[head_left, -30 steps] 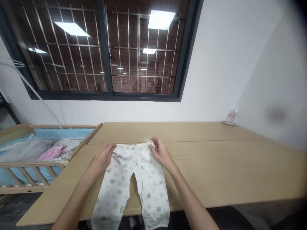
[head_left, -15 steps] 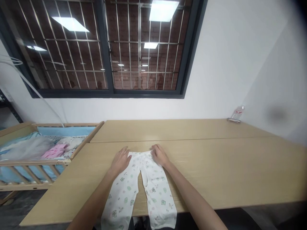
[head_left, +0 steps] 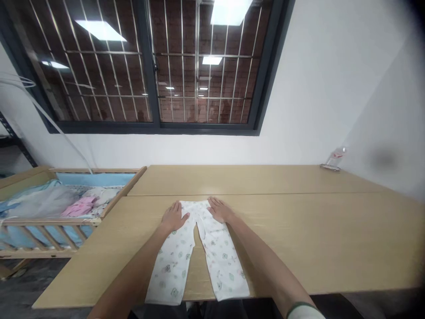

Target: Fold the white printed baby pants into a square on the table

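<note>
A small pair of white baby pants [head_left: 219, 252] with a green and brown print lies spread on the wooden table, waistband away from me and both legs pointing toward me. The leg ends reach the table's near edge. My left hand [head_left: 175, 216] rests flat on the left side of the waist, thumb apart from the fingers. On the right side of the waist lies my right hand [head_left: 219, 210], also flat with fingers stretched out. Neither hand is closed around the cloth.
The light wood table [head_left: 299, 239] extends far to the right. A clear bottle [head_left: 336, 157] leans near the wall at its back right corner, by a flat object. On the left stands a wooden crib [head_left: 40, 253] with pink cloth [head_left: 79, 207] and bedding. A barred window is ahead.
The pants have slid away from me, so their leg ends now lie at the table edge instead of hanging over it. Both hands have flattened onto the waist.
</note>
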Demonstrator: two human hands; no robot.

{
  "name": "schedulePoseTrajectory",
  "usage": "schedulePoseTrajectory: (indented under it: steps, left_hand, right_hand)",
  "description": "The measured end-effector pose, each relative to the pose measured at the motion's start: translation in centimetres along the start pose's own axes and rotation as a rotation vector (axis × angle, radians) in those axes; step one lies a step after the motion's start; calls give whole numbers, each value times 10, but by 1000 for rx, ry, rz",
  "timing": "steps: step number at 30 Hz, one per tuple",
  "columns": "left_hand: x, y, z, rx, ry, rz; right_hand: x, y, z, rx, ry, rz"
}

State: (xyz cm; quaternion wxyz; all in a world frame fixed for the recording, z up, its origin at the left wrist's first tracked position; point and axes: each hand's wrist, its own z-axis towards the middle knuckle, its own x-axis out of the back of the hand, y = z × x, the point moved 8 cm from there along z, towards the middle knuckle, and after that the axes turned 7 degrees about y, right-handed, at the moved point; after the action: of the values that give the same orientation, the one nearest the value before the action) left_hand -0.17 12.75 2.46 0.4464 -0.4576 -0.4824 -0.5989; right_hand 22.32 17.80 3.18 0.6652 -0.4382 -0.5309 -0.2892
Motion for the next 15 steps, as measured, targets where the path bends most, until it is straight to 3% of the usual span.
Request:
schedulePoseTrajectory:
  steps: [6,9,12,15]
  left_hand:
    - [14,3,22,19,-43,14]
    - [31,17,20,-18,-14,3]
    - [52,50,1,-87,46,-18]
    - [67,100,-38,-196,48,-58]
  right_hand:
    - [-1,11,28,-9,33,109]
    - [4,21,36,-56,93,190]
    - [15,37,45,-155,207,276]
    - [26,50,51,-247,302,359]
